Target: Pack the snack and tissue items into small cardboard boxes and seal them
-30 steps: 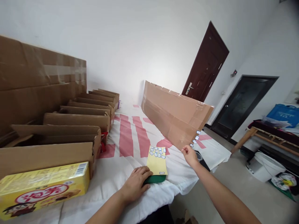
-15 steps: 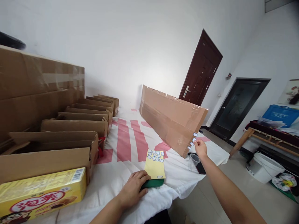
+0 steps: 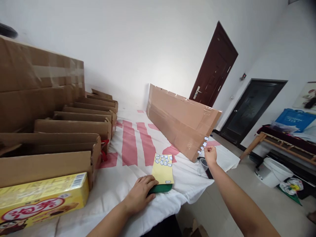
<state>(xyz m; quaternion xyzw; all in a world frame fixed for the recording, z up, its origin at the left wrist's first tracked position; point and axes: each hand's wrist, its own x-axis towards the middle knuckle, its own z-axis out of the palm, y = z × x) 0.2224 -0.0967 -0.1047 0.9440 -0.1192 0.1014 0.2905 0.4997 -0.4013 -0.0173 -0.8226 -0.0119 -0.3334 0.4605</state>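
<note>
- The left hand (image 3: 141, 195) lies flat with its fingers loosely spread. The fingertips rest on the near edge of a green pad (image 3: 161, 189), touching it but not gripping it.
- A yellow sheet (image 3: 163, 171) lies on that pad, and small white stickers (image 3: 163, 159) are scattered over its far half.
- The right hand (image 3: 210, 154) is stretched out to the right, well apart from the left, with its fingertips bunched together. I cannot tell whether a sticker is pinched between them.
- It is right at the near end of a long cardboard panel (image 3: 180, 120), where a few more stickers (image 3: 204, 144) cling to the edge.
- Just below that hand stands a clear plastic cup (image 3: 202, 163).
- All of this sits on a tabletop (image 3: 133, 144) covered in white cloth with red stripes.
- At the left are a row of open cardboard boxes (image 3: 74, 125) and, nearest, a yellow carton (image 3: 41, 200).
</note>
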